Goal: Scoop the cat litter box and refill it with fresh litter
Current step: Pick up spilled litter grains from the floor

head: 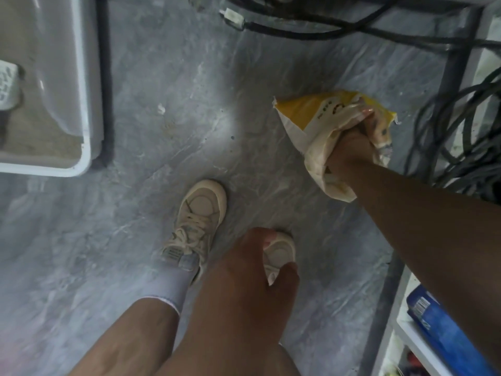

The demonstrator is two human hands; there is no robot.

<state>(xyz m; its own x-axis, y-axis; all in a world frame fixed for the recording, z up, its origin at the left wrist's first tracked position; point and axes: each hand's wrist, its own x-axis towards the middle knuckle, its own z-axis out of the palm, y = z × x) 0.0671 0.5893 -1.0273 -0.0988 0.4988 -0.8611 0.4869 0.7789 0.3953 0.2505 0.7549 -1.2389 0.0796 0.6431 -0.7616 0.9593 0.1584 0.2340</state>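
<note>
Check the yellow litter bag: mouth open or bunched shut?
Bunched shut: the right hand grips the litter bag by its gathered neck. No opening shows.

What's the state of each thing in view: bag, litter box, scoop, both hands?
litter bag: top bunched shut, held above the floor
right hand: fingers curled round the bag's neck
left hand: hanging loose, holding nothing
litter box: uncovered, litter inside, on the floor
scoop: lying in the box, untouched
cables: loose on the floor

The litter box (81, 147) is cut off at the left edge, its scoop (6, 85) too.
</note>
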